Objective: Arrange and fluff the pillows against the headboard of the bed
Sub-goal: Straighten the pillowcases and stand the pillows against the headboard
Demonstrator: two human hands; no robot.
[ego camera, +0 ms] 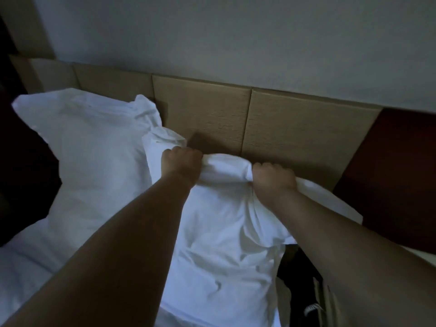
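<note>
Far-left pillow point(89, 147) propped against headboard point(236, 114), slumped, creased. Left hand point(181, 165) fisted tight on top edge of near pillow point(224, 232). Right hand point(271, 182) likewise clenched, bunching same edge. Near pillow at bed's right edge, overhanging. Risk: hard tug drags only case, or tips pillow off side.

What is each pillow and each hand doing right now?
Left hand: fist shut on the near pillow's top edge.
Right hand: fist shut on the same edge.
Near pillow: held, wrinkled, top edge bunched.
Far pillow: untouched, leaning by the headboard.
</note>
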